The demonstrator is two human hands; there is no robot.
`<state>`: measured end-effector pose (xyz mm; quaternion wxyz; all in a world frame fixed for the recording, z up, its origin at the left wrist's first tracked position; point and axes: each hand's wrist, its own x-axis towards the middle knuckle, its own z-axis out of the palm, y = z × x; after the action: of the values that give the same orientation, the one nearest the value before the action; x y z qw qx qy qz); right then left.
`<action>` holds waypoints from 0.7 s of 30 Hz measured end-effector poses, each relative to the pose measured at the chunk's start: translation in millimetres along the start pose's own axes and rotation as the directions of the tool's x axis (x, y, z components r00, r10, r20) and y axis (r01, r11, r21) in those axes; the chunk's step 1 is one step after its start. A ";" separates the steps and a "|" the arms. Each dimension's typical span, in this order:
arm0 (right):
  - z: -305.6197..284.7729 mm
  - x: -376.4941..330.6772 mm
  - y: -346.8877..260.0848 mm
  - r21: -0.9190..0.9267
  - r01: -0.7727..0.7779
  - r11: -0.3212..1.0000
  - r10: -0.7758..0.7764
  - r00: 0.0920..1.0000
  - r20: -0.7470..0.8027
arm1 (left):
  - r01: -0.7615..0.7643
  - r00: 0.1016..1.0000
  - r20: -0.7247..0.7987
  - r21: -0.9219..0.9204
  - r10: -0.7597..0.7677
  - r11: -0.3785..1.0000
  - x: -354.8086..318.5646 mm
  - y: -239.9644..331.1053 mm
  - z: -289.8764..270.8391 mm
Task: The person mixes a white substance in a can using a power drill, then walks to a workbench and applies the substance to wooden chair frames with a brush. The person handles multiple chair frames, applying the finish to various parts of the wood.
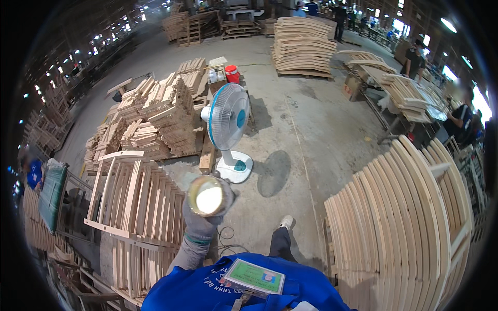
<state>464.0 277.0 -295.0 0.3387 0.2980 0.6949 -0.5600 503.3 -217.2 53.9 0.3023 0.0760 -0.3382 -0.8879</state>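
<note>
Holding cup (208, 199) in L grip (201, 224): grey glove wrapped round its side, fingers curled at R edge. Cup round, contents pale/whitish, bright glare on surface; exact stuff can't tell. Cup is out front of body, L of ctr, above floor (316, 155), seen just below fan base. R grip out of view, can't tell its state.

Wearer: blue shirt (181, 285), green/white badge (255, 276) on chest, dark trouser leg (280, 243), light shoe (286, 222) on floor. Loose dark cable (228, 239) nr L forearm.

White fan (228, 122) w/ blue trim stands upright on floor ahead, head turned partly R, shadow beside it. Behind it: red bucket (232, 74) next to white bottles (216, 75).

L side: wooden frames (137, 199) packed in a row, close by L forearm; beyond, big pile of short wood pcs (166, 106). Far L: green panel (53, 197), co-worker in blue (35, 173) nr it.

R side: tall curved wood frames (391, 217) standing tight together. Further off, slats (404, 96) laid on supports, cardboard box (353, 87) nearby, seated co-worker (459, 120) at R edge. Bkgd: high stack of curved wood (303, 49) on pallet.
</note>
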 end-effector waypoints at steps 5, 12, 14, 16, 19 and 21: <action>3.6 85.6 -133.4 -0.760 0.225 0.610 -0.165 0.974 0.156 | 0.232 0.972 0.068 -0.459 -0.227 0.857 87.5 -22.6 52.0; 50.8 196.4 -333.5 -0.795 0.564 -0.222 -0.355 0.713 0.605 | 0.076 0.996 -0.010 -0.438 -0.089 0.896 217.1 -50.0 102.1; 47.9 248.7 -397.9 -0.197 0.392 0.899 -0.296 0.873 0.387 | 0.119 0.991 0.018 -0.533 -0.129 0.838 263.0 -58.0 109.6; 109.2 262.4 -455.0 0.057 0.329 0.943 -0.329 0.891 0.313 | 0.124 0.989 0.007 -0.590 -0.148 0.798 295.0 -77.5 101.2; 180.7 273.9 -547.1 0.234 0.210 0.949 -0.292 0.865 0.408 | 0.034 0.993 -0.080 -0.532 -0.091 0.846 351.3 -90.1 102.5; 236.4 268.9 -596.7 0.089 0.279 0.956 -0.286 0.829 0.481 | -0.040 0.992 -0.125 -0.493 -0.025 0.869 389.4 -94.3 94.0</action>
<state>-136.5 -61.9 -201.3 0.4144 0.0435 0.6189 -0.6659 111.9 -338.6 91.3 0.3360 0.0511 -0.0804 -0.9370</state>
